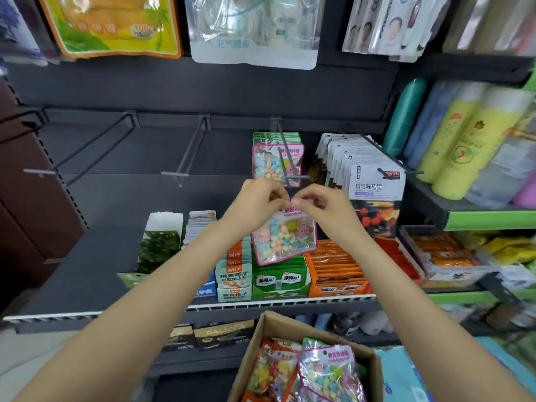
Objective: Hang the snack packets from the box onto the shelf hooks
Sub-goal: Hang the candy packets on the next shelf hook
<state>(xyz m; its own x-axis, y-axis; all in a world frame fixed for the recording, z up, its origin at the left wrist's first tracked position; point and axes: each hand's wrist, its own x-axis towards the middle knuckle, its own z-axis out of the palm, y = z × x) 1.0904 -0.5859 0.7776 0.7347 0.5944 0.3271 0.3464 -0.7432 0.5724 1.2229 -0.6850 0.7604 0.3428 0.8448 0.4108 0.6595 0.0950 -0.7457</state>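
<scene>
Both hands, left hand (261, 195) and right hand (322, 203), pinch the top edge of one candy packet (282, 237) just below the hook (291, 169) tip; more packets lie in the box (261, 340).

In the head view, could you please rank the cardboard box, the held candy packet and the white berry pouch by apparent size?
1. Brown cardboard box, cropped and nearest, so unsure.
2. and 3. White berry-print pouch and pink-edged clear candy packet look alike.

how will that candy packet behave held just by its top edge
Probably floppy: the candy packet is thin clear film, pinched at its top by the left hand and right hand. It hangs tilted, so it likely swings. Small loose candies suggest it is light.
</scene>
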